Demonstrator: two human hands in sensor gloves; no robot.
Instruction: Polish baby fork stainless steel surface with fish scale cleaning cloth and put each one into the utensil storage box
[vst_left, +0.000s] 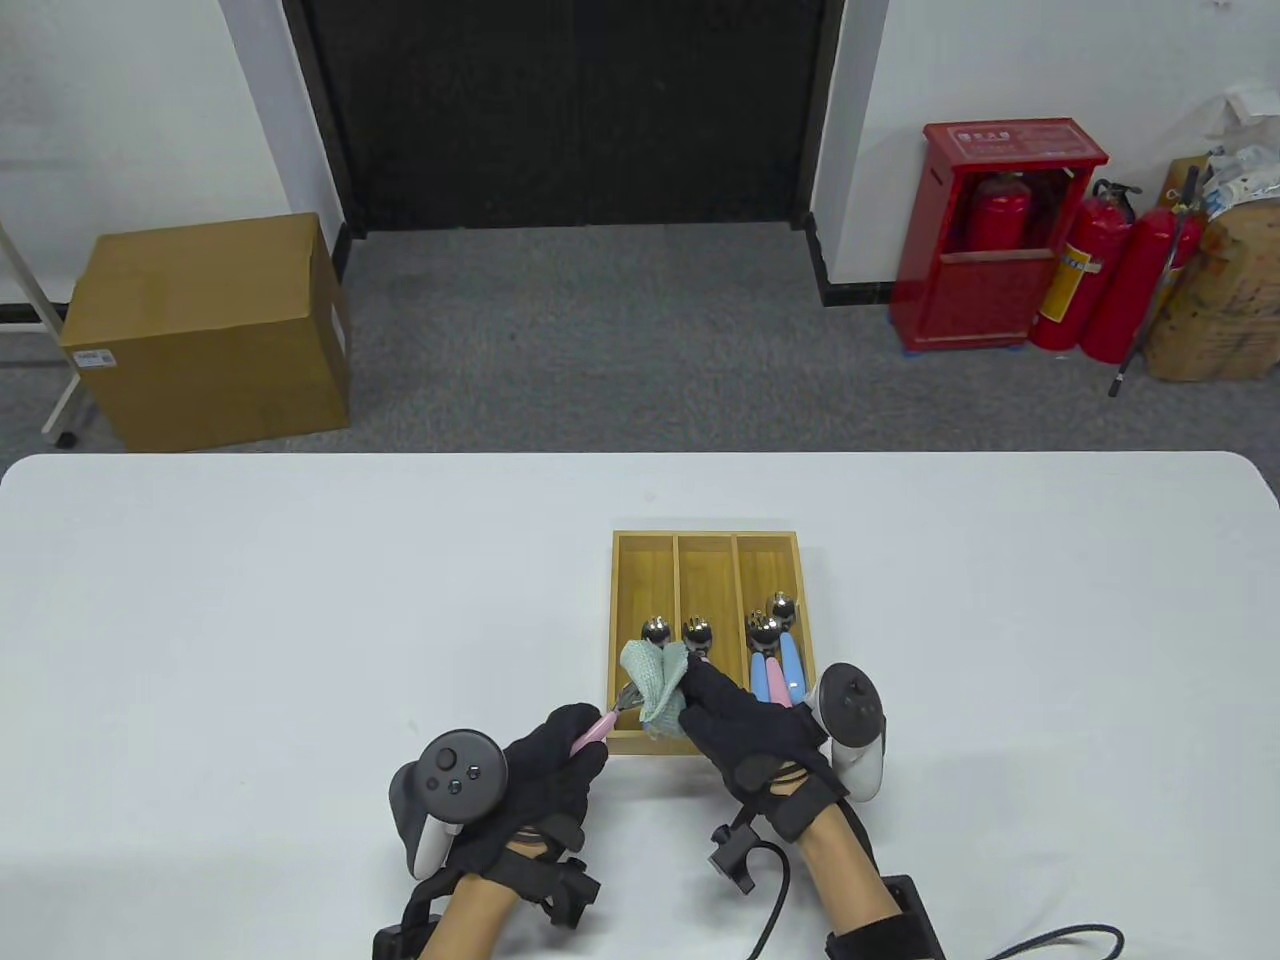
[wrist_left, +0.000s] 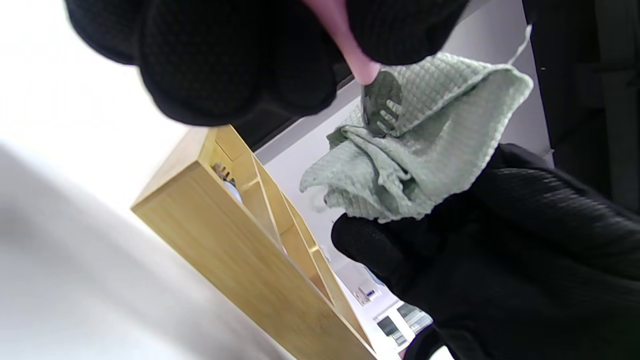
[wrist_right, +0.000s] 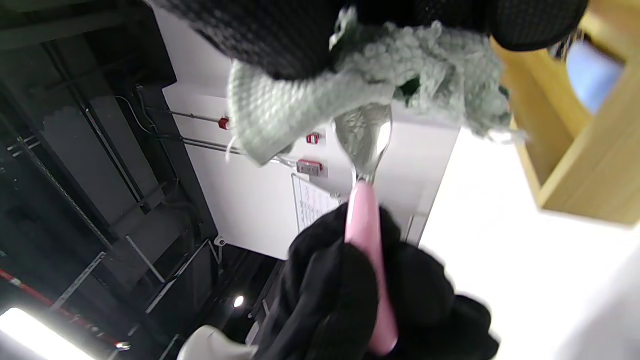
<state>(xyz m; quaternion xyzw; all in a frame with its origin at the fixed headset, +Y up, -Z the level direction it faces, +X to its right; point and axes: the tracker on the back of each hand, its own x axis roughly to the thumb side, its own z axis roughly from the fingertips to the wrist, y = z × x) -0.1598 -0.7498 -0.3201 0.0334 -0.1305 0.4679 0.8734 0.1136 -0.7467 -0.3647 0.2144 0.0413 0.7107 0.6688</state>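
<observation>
My left hand (vst_left: 560, 755) grips a baby fork by its pink handle (vst_left: 592, 733) (wrist_right: 367, 250), just in front of the wooden utensil box (vst_left: 628, 742). The fork's steel head (wrist_left: 381, 102) (wrist_right: 362, 137) lies against the pale green fish scale cloth (vst_left: 652, 688) (wrist_left: 430, 145) (wrist_right: 295, 100), which my right hand (vst_left: 745, 725) holds bunched in its fingers. The box has three long compartments. Steel fork heads (vst_left: 657, 630) show in the left and middle ones, and several forks with blue and pink handles (vst_left: 772, 660) lie in the right one.
The white table (vst_left: 250, 600) stretches wide to both sides of the box. Beyond its far edge stand a cardboard box (vst_left: 205, 330) on the left floor and a red extinguisher cabinet (vst_left: 990, 240) with loose extinguishers on the right.
</observation>
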